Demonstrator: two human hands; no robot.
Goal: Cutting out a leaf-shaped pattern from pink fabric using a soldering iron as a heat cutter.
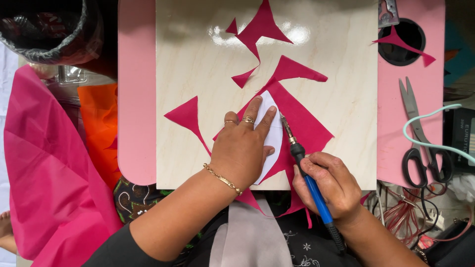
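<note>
Far to the left, loose pink cloth (44, 173) hangs off the bench, with orange cloth (99, 123) bunched beside it. Next comes the pink mat (136, 99), and on it the pale wooden board (198, 59) that carries the work. A small pink scrap (187, 116) lies alone on the board's left part, well apart from the rest.

At the board's near edge the left hand (241, 148) lies flat, fingers spread, pressing a white paper template (273, 136) down onto the large pink cloth piece (302, 126) — its grip is an open palm weighing on the paper, closed on nothing. Just to its right, the right hand (330, 185) is wrapped around the blue handle of a hot cutting pen (304, 165), held like a pencil. The pen's long axis runs from the hand at lower right up and to the left, so its metal tip touches the cloth right at the template's right edge, beside the left index finger. The right hand is thus the one nearer the cutting line — the left only steadies.

Further up the board lie more cut pink shapes (257, 29). Right of the board, on the mat's far side, rest a black round dish (403, 42) with a scrap over it and a pair of scissors (420, 143), with a pale green cord (430, 123) crossing them.
</note>
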